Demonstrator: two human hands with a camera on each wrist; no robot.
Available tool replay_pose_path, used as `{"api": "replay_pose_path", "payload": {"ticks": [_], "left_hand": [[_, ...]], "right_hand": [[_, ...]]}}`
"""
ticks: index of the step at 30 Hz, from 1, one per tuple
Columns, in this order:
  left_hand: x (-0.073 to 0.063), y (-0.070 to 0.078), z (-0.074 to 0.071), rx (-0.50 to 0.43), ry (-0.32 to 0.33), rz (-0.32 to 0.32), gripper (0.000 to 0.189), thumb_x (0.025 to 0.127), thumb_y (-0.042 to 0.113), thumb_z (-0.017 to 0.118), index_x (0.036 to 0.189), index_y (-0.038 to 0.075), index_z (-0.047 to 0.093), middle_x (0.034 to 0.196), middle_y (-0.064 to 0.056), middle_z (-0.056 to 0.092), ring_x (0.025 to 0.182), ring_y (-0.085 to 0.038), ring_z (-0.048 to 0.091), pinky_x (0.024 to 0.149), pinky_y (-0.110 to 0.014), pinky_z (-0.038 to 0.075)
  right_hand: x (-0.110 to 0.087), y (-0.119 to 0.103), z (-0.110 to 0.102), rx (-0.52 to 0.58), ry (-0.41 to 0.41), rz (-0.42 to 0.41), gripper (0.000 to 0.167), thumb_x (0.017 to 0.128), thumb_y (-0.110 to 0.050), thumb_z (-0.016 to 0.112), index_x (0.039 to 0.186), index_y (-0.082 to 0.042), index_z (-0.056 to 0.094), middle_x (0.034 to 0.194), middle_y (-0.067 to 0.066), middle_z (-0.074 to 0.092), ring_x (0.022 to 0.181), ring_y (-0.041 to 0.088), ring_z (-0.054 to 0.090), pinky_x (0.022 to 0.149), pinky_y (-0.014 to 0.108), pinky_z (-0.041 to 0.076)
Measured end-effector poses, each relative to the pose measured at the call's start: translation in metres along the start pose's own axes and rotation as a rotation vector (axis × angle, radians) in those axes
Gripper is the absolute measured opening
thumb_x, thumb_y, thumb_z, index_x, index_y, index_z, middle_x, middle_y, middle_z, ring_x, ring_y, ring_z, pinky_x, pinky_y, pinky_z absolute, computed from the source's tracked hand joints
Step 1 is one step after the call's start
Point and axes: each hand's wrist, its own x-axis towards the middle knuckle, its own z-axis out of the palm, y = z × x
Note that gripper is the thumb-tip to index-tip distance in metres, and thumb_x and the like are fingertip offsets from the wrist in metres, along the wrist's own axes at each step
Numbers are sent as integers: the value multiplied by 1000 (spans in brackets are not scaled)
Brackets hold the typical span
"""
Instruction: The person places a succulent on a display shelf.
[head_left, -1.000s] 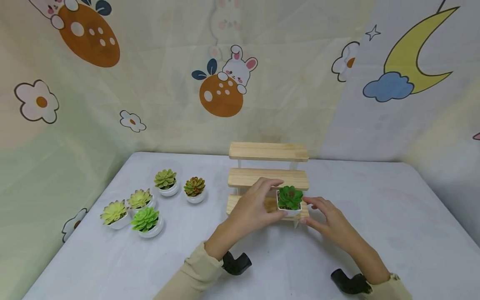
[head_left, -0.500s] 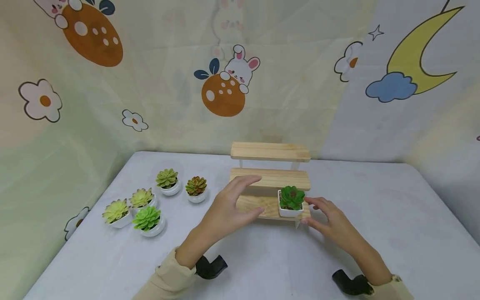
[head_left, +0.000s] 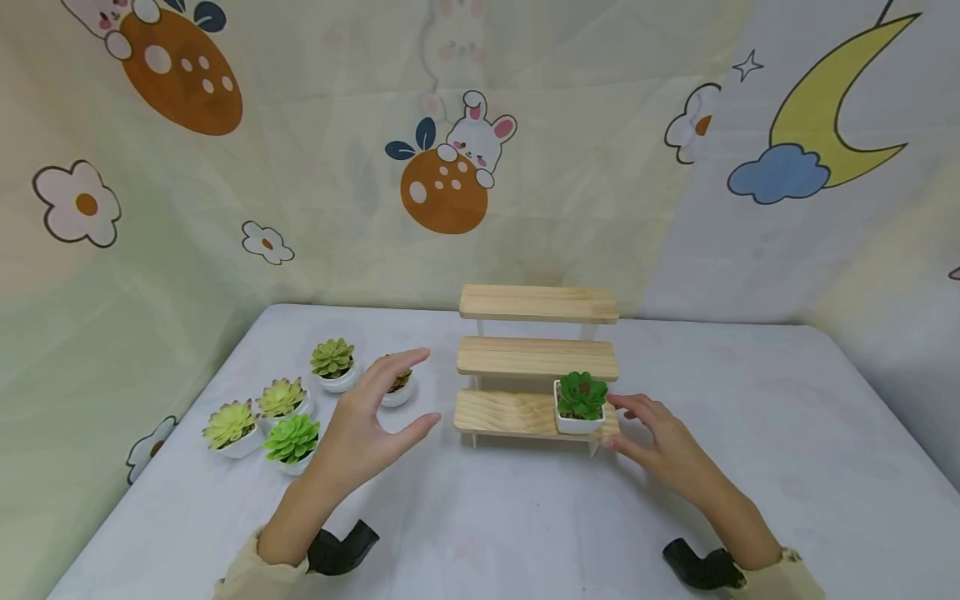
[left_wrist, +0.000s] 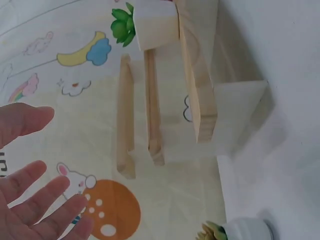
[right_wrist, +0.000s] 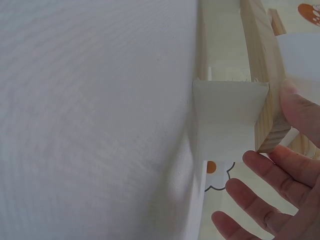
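My left hand (head_left: 356,433) is held above the table with thumb and fingers spread, nothing between them. It partly covers a reddish-brown succulent (head_left: 399,387) in a round white pot, and in the left wrist view its fingers (left_wrist: 35,205) appear splayed. My right hand (head_left: 667,446) stays at the right end of a three-tier wooden shelf (head_left: 502,414). In the right wrist view, its thumb lies against the board's end, with straight fingers beside it. A dark green succulent (head_left: 582,397) in a square white pot stands upright on the lowest board, just left of the right fingertips.
Several potted succulents stand on the left of the table: an olive-green one (head_left: 332,360), a yellow-green one (head_left: 231,423), a pink-tipped one (head_left: 281,398) and a bright green one (head_left: 292,438). A printed cloth backdrop (head_left: 585,225) rises behind the shelf.
My left hand has let go of the dark green succulent's pot and moved left, away from the shelf, toward the other succulents. The right hand has kept its place.
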Motion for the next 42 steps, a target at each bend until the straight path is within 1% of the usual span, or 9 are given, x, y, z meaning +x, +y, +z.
{"api": "replay_pose_path", "payload": {"ticks": [7,15,18,24,27,29,35,39,42], "left_hand": [[-14,-11,-25,97,41,-61,72,70,17,81,135,20,48,133,2,52,124,-17,48,97,-37,43],[-37,-26,-42,116,114,-120,77,66,8,83,135,19,49,130,-2,54,123,-1,43,98,-4,28],[-43,-30,-47,132,132,-174,78,65,7,83,134,20,49,129,-3,54,121,-3,44,99,-11,32],[-54,-34,-58,139,121,-275,75,68,10,82,134,22,49,131,-9,53,128,-34,41,97,-60,34],[-60,-37,-62,146,112,-310,75,69,13,82,135,22,48,133,-12,51,131,-42,35,96,-65,31],[-64,-40,-64,162,110,-325,76,69,14,82,136,23,47,135,-12,50,131,-40,36,95,-64,32],[-74,-49,-70,205,115,-357,77,68,17,83,136,26,46,136,-9,49,126,-7,39,93,-61,35],[-79,-55,-73,219,98,-399,80,68,20,83,138,23,44,135,-11,48,116,-19,45,91,-60,36],[-83,-60,-75,214,72,-441,82,69,23,83,139,17,42,135,-12,46,113,-29,46,97,-33,39]], "right_hand": [[-1,0,0,6,3,-6,55,82,-26,71,127,-2,52,121,13,58,101,30,56,83,52,47],[0,0,1,-3,10,-24,55,81,-24,71,127,-1,52,119,12,58,100,30,57,83,51,47],[0,-1,0,-11,11,-21,55,81,-24,71,127,-1,52,119,12,59,99,29,57,83,51,47],[-1,-1,0,-1,1,-8,55,82,-24,71,127,-1,51,120,13,58,100,30,57,85,51,47],[0,-1,0,1,-2,-8,55,82,-24,70,128,-1,51,120,13,57,101,30,57,85,52,47],[0,-1,0,-2,-4,-11,55,82,-24,70,128,-1,51,121,13,57,101,30,57,85,51,47],[1,0,2,-6,-6,-10,55,82,-24,70,127,0,51,121,14,57,100,30,57,84,51,47],[1,0,1,0,-9,-6,55,82,-25,70,128,0,51,120,14,57,101,31,57,85,52,47],[1,-1,0,10,-15,2,55,82,-25,70,128,0,50,120,14,58,101,31,56,86,52,47]]}}
